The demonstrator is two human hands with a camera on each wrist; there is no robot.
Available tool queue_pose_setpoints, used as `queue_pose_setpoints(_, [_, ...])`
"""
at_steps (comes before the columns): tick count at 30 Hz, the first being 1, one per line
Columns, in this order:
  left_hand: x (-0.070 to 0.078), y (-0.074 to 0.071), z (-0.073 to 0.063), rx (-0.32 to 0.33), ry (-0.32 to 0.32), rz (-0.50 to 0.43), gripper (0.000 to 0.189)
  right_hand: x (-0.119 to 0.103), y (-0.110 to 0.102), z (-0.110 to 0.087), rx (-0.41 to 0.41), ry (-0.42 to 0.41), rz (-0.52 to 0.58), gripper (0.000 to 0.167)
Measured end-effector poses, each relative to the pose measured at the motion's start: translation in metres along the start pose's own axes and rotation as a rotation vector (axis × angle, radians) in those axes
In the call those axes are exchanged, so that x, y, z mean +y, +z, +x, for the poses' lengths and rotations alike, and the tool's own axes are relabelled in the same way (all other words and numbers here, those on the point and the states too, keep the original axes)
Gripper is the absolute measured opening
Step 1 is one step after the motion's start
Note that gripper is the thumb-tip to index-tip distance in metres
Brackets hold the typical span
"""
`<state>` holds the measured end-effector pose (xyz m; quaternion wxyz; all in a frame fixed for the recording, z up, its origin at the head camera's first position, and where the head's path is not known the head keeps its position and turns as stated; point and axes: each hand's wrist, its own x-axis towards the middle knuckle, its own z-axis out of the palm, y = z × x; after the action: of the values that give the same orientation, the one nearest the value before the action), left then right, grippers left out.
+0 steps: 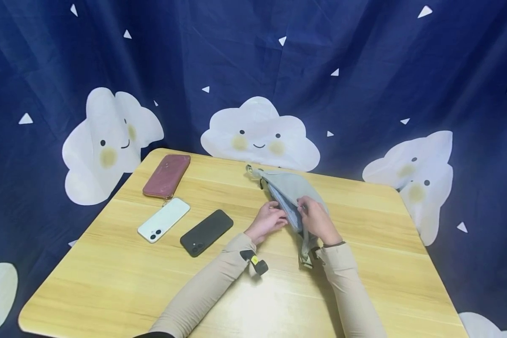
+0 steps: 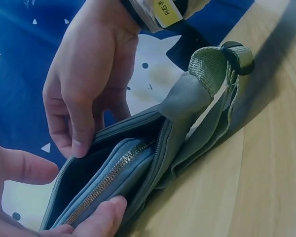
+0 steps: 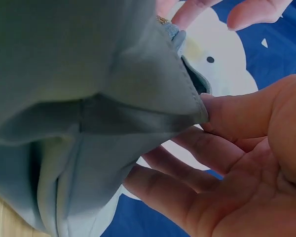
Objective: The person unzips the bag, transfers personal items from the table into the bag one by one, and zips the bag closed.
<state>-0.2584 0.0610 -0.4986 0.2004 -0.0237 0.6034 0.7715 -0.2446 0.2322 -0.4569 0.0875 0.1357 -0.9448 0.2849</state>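
Observation:
A grey-green fabric bag (image 1: 297,185) stands on the table with its long zip undone. My right hand (image 1: 318,220) pinches one edge of the opening between thumb and fingers, as the right wrist view shows up close. Inside the mouth sits a blue zippered pouch (image 2: 130,170) with a gold-toned zip, its lower part hidden by the bag. My left hand (image 1: 267,221) is at the opposite side of the opening. Its fingertips (image 2: 111,212) rest on the pouch while the thumb stands apart. A webbing strap with a dark buckle (image 2: 239,58) hangs at the bag's near end.
To the left on the wooden table (image 1: 110,281) lie a dark red wallet (image 1: 167,175), a white phone (image 1: 165,219) and a black phone (image 1: 207,232). Behind the table hangs a blue curtain (image 1: 177,56) printed with clouds. A black wrist strap (image 1: 253,262) is around the left sleeve.

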Motion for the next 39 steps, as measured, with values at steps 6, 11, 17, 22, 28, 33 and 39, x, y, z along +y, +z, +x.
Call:
queue_pose_setpoints(6, [0.001, -0.001, -0.001, -0.017, 0.002, 0.086, 0.075, -0.002, -0.001, 0.0, -0.025, 0.013, 0.002, 0.004])
queue_pose_setpoints(11, [0.002, -0.002, 0.0, -0.036, 0.01, 0.082, 0.075, -0.002, -0.001, 0.001, -0.043, 0.018, 0.003, 0.006])
queue_pose_setpoints(17, [0.003, -0.001, 0.001, -0.056, 0.002, 0.043, 0.075, -0.002, 0.0, 0.001, -0.04, 0.011, 0.003, 0.003])
queue_pose_setpoints(22, [-0.002, 0.001, 0.003, -0.07, 0.012, 0.023, 0.078, -0.003, 0.001, 0.0, -0.033, -0.003, 0.003, 0.004])
queue_pose_setpoints(28, [-0.003, 0.003, 0.003, -0.086, 0.029, 0.008, 0.076, -0.004, 0.001, 0.001, -0.026, -0.006, 0.0, 0.002])
queue_pose_setpoints(33, [-0.005, 0.004, 0.005, -0.1, 0.018, -0.011, 0.08, -0.004, 0.002, 0.001, -0.02, -0.006, -0.002, 0.004])
queue_pose_setpoints(39, [-0.007, 0.002, 0.008, -0.109, -0.006, -0.058, 0.081, -0.005, 0.001, 0.001, -0.01, 0.022, 0.001, 0.009])
